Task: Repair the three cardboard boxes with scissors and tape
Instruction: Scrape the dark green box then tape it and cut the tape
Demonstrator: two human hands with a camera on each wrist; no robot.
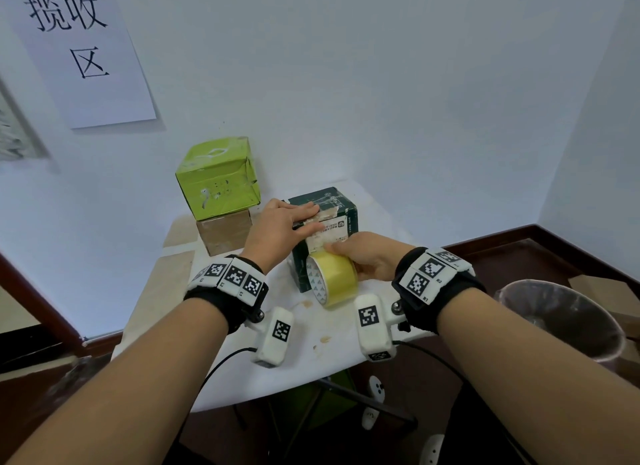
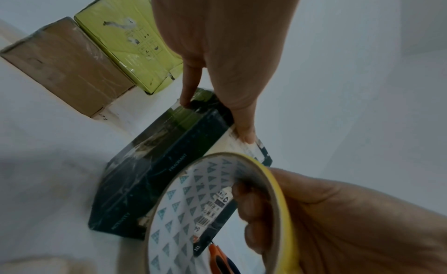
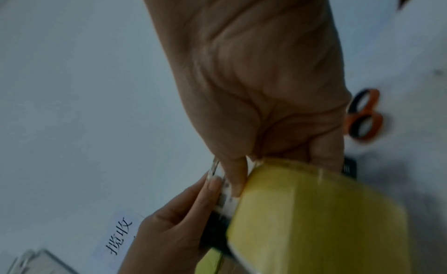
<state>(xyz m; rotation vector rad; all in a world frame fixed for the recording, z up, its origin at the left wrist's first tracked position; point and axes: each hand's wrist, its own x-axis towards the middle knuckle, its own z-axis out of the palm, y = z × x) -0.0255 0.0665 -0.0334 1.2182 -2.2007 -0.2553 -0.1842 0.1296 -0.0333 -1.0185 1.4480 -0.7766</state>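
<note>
A dark green box (image 1: 341,205) (image 2: 154,175) with a white label stands at the middle of the white table (image 1: 214,360). My left hand (image 1: 289,222) (image 2: 225,68) lies flat on its top, with straight fingers pressing down a strip of clear tape. My right hand (image 1: 363,257) (image 3: 261,106) grips the yellow tape roll (image 1: 334,279) (image 2: 217,217) (image 3: 314,220) against the box's near face, fingers through the core. A lime green box (image 1: 218,177) (image 2: 130,41) sits on a brown cardboard box (image 1: 223,234) (image 2: 65,68) at the back left. Orange-handled scissors (image 3: 364,117) (image 2: 219,259) lie on the table right of the dark box.
A lined waste bin (image 1: 561,319) stands on the floor to the right of the table. A paper sign (image 1: 79,49) hangs on the wall at the left. The white wall closes off the back of the table. Cables run below the front edge.
</note>
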